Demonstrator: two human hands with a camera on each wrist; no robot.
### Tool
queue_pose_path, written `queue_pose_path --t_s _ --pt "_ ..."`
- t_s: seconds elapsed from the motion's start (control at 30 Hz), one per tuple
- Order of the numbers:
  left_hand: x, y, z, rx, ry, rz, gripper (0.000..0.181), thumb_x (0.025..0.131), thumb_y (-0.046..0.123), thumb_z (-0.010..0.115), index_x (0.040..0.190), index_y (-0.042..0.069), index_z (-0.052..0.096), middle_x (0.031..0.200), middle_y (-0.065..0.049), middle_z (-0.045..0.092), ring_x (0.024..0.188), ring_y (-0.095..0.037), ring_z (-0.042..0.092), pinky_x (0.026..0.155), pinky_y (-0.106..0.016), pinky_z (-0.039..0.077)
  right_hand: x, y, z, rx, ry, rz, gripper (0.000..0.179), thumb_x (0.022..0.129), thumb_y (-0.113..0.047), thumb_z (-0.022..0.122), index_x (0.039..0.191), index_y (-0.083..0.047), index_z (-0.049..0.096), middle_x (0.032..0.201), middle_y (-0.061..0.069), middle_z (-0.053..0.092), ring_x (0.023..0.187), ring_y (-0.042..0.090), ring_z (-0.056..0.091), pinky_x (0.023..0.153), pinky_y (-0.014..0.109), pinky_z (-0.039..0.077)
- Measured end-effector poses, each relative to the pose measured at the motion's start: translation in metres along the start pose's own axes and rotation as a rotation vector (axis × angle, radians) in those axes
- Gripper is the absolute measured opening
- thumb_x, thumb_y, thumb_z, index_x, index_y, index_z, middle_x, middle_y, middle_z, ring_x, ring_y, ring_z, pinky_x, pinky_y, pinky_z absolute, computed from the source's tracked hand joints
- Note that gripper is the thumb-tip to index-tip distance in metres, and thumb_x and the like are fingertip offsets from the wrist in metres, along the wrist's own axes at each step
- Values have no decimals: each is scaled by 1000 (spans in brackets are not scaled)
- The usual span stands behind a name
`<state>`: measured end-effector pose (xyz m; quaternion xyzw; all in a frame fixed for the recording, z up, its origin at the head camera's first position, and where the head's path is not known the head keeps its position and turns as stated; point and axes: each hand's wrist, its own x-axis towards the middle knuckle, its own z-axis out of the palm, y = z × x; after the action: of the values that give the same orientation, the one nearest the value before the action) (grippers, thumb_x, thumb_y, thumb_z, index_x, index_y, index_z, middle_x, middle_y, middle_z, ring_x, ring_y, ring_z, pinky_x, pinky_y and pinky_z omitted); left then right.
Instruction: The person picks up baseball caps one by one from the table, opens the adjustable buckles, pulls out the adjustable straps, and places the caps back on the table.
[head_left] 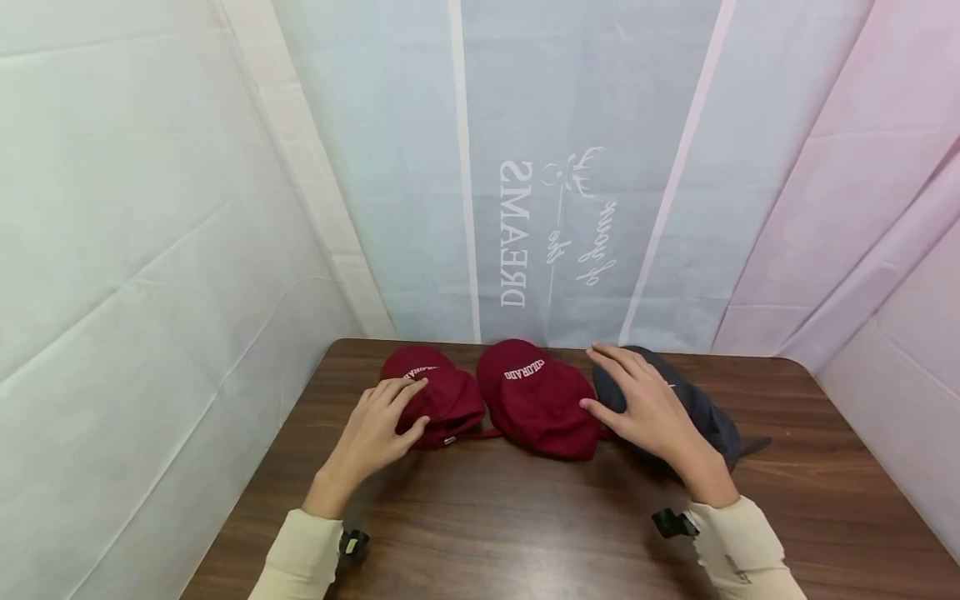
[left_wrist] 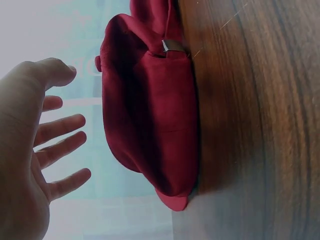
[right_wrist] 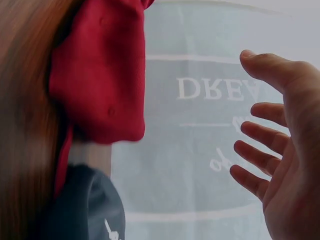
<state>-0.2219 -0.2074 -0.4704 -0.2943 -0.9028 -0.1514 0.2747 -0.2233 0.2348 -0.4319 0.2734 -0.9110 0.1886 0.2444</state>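
Three caps lie in a row near the back edge of the wooden table. At the left is a dark red cap with white COLORADO lettering; its opening and strap buckle face the left wrist camera. Over it hovers my left hand, fingers spread and apart from the cloth in the left wrist view. A second dark red COLORADO cap sits in the middle. Farthest right is a dark blue-grey cap, partly hidden behind my right hand. That hand hangs above it, fingers extended, holding nothing.
The brown wooden table stretches toward me in front of the caps. Behind it hangs a pale blue curtain with mirrored white lettering. White cloth walls enclose the left and right sides.
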Motion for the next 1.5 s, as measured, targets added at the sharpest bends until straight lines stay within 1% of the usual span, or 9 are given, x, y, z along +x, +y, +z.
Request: queue_pose_path --t_s 0.27,0.4,0.57,0.7,0.83,1.07,1.27,1.5 --pt "-2 2 4 -8 16 -5 56 90 26 82 140 9 67 127 -12 70 121 -31 65 92 -53 55 17 -15 13 46 -13 -29 77 88 -38 85 154 -12 55 157 10 54 141 33 52 113 58 45" --pt "-3 2 4 -9 23 -10 56 88 24 83 140 9 67 127 -12 70 121 -31 65 92 -53 55 24 -24 20 59 -24 -48 75 88 -38 85 153 -12 57 156 9 55 141 32 53 112 57 47" --pt "-5 2 6 -7 12 -22 53 90 25 83 138 9 68 128 -12 69 121 -30 65 93 -53 55 30 -35 29 82 -33 -75 73 87 -35 87 150 -11 60 155 9 57 141 31 54 111 56 48" --pt "-5 3 8 -8 8 -22 49 89 23 83 135 9 70 126 -11 70 119 -30 65 92 -51 56 32 -44 36 95 -49 -79 71 89 -36 86 149 -10 61 155 8 57 141 31 55 112 55 49" --pt "-4 5 10 -11 -1 -18 45 90 23 83 131 10 72 123 -9 70 117 -29 65 91 -50 56 33 -50 45 98 -54 -90 68 89 -34 87 148 -10 62 154 8 58 139 32 56 115 56 48" --pt "-5 7 13 -8 -7 -24 39 89 21 83 126 11 74 120 -7 71 113 -28 66 93 -50 56 35 -59 65 135 -35 -141 64 88 -31 88 144 -11 65 149 10 62 139 35 58 116 55 48" --pt "-5 7 17 -16 -7 -34 38 88 21 84 125 11 75 120 -6 71 112 -28 66 94 -50 56 36 -66 80 150 -24 -182 60 88 -29 88 140 -9 67 145 12 65 135 34 62 114 52 50" --pt "-6 6 20 -15 -12 -58 40 88 21 85 125 13 75 121 -7 71 113 -27 66 94 -51 56 39 -73 91 154 -49 -190 54 91 -27 86 139 -9 69 143 10 66 137 32 61 115 49 49"
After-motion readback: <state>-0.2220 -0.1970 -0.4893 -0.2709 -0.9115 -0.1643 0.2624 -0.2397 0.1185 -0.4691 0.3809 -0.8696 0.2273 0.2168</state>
